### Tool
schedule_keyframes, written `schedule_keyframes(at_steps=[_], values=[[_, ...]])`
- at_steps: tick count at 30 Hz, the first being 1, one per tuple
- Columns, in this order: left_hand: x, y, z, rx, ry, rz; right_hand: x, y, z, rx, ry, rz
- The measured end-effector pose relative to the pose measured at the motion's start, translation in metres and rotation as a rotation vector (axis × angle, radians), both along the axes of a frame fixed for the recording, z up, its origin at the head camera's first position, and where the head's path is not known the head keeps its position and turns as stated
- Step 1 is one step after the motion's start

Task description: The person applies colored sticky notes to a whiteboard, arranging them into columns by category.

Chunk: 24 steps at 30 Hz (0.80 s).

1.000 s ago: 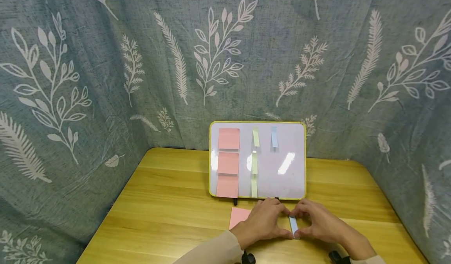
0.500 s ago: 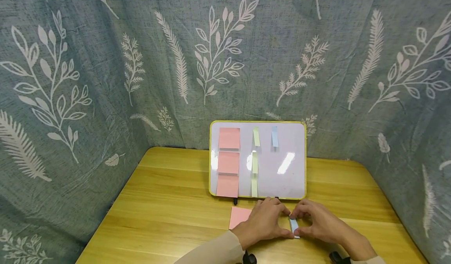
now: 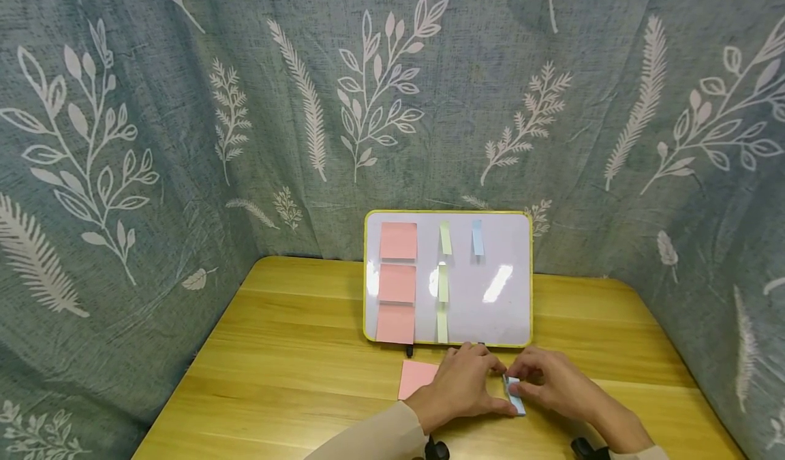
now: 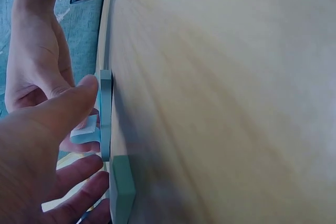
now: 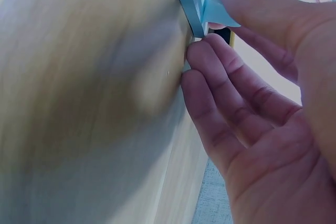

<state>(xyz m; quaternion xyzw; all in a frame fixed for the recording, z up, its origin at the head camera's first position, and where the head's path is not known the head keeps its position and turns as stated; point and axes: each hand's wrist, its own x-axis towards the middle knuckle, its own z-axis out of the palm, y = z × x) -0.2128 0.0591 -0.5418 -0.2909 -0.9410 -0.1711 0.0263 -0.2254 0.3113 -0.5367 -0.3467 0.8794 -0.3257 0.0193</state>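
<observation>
A narrow blue sticky note pad [image 3: 517, 407] lies on the table below the whiteboard. My left hand [image 3: 461, 386] holds it by its ends between thumb and fingers. With thumb and fingers, my right hand [image 3: 555, 386] pinches the pad's top note [image 5: 218, 8], which curls up from the pad in both wrist views. A green sticky note pad [image 4: 122, 190] sits beside the blue one in the left wrist view; in the head view my left hand hides it. Partly behind that hand is a pink sticky note pad [image 3: 417, 379].
A yellow-framed whiteboard [image 3: 490, 317] stands at the back of the wooden table [image 3: 276, 358]. It bears a column of pink notes [image 3: 397, 283], a column of green strips [image 3: 443, 284] and one blue strip [image 3: 477, 238]. A patterned curtain [image 3: 392, 105] surrounds the table.
My right thumb has moved up from the blue pad's near end toward its far end, lifting the top note. My left hand has stayed nearly still at the pad.
</observation>
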Motion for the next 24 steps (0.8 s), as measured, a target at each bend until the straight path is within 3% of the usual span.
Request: schedule_keyframes(at_steps=[14,24], values=[[0.0017,0.0094,-0.0007,-0.035,0.029,0.058,0.0008,-0.0021,0.0051,-0.002,-0.029,-0.043],[0.0009,0.0093,-0.0014,-0.035,0.033,0.062,0.0028,-0.0030,0.0078,-0.057,-0.187,-0.092]])
